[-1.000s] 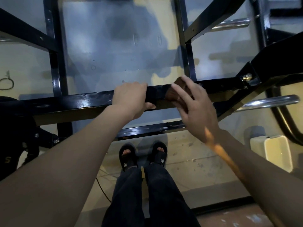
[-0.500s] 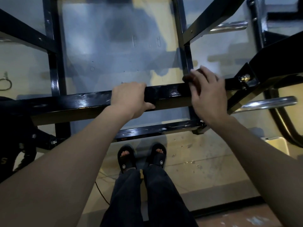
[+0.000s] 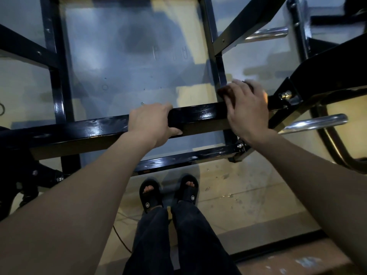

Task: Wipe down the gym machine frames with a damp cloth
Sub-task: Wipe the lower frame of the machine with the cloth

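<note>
While left hand (image 3: 152,124) grips frame bar (image 3: 99,128), right hand (image 3: 248,110) presses brown cloth (image 3: 225,92) flat

We have just one view, from a wide-angle camera on the person's head, facing forward and steeply down. We look along both forearms to the black frame bar (image 3: 103,128) close in front, with the left hand (image 3: 153,124) and right hand (image 3: 247,110) near mid-frame. Below the bar, we see straight down to the sandalled feet (image 3: 168,192) on the floor (image 3: 248,197). Straight bars bend toward the edges.
</note>
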Motion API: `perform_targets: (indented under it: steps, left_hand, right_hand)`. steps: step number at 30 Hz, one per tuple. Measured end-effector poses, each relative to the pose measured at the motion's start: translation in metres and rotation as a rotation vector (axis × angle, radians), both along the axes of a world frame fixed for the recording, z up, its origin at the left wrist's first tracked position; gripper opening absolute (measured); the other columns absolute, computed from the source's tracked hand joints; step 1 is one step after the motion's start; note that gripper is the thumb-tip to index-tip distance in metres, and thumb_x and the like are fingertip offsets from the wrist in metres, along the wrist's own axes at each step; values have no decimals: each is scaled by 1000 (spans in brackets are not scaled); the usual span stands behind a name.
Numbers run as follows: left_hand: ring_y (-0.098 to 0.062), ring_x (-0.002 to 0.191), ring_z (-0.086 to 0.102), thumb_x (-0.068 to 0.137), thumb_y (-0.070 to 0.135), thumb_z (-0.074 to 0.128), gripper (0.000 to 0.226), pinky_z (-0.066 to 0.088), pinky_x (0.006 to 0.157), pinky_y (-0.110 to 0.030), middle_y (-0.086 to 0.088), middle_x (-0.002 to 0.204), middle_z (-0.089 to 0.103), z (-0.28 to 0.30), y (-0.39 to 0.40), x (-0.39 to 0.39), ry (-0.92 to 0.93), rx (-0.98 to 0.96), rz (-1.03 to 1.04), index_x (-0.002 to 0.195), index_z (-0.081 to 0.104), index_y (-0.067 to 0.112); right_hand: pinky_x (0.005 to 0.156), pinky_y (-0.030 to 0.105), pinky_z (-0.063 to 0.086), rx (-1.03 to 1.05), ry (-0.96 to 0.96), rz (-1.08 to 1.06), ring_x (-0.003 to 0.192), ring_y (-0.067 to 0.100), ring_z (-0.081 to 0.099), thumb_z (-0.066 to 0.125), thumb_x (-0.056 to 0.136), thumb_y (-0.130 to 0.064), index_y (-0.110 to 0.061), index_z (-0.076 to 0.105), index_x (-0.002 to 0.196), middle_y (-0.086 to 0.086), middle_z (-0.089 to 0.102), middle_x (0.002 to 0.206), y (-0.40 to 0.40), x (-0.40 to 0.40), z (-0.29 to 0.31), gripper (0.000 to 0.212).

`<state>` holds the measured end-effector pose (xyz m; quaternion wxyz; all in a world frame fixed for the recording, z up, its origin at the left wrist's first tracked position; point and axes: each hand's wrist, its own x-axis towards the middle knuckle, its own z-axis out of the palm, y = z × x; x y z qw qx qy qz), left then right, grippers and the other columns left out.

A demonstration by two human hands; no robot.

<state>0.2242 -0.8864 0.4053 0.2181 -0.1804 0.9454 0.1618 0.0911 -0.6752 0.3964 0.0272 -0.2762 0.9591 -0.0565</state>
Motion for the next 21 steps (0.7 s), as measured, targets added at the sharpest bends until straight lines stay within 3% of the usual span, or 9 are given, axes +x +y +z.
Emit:
perform_targets:
  steps: [3, 7, 9, 12, 16, 19, 21]
  left_hand:
    - [-31, 101, 62, 84, 71, 69, 51, 33, 70, -35, 1, 107, 64, 1, 0, -1, -16, 2, 15, 108, 55, 29]
    - [-31, 102, 63, 83, 71, 69, 52, 32, 69, -35, 1, 109, 65, -1, 1, 0, 8, -2, 20, 111, 57, 29]
    - [-31, 103, 63, 83, 72, 68, 54, 33, 69, -35, 1, 111, 65, -2, 1, 0, 13, -7, 13, 114, 57, 29]
    - [-31, 103, 62, 83, 72, 68, 54, 33, 68, -35, 0, 111, 65, -2, 2, 0, 8, -24, 16, 111, 56, 28]
    - [-32, 102, 62, 81, 71, 71, 51, 35, 69, -35, 2, 109, 67, -5, 4, -1, 10, -2, 46, 106, 57, 29]
    - [-32, 103, 62, 81, 70, 72, 51, 37, 70, -35, 2, 109, 67, -5, 4, 0, 28, 4, 55, 111, 59, 31]
    - [-32, 104, 60, 83, 70, 70, 52, 37, 70, -36, 1, 108, 66, -4, 5, 1, 39, -18, 42, 113, 58, 30]
  right_hand:
    - [120, 43, 32, -37, -12, 115, 142, 27, 38, 53, 104, -34, -19, 55, 148, -2, 52, 154, -25, 30, -3, 47]
    - [115, 44, 39, -23, 50, 335, 136, 33, 43, 55, 102, -28, -17, 51, 151, 4, 50, 155, 16, 35, -3, 51]
    - [111, 49, 42, 53, 41, 211, 135, 33, 38, 58, 102, -29, -19, 47, 153, 6, 48, 155, 33, 6, 1, 53]
    - [111, 46, 41, -79, -113, -46, 138, 26, 34, 54, 105, -27, -16, 54, 146, 5, 49, 150, 25, -26, 2, 42]
    - [120, 31, 26, -118, -115, 117, 135, 25, 38, 56, 103, -26, -17, 57, 144, 1, 53, 149, 0, 8, 0, 42]
    - [114, 40, 37, -44, -15, 267, 130, 30, 38, 56, 100, -25, -18, 51, 151, 3, 50, 150, 25, 24, 2, 52]
    - [111, 47, 40, 111, 29, 218, 131, 33, 36, 60, 96, -24, -19, 44, 155, 6, 46, 152, 47, 4, 7, 62]
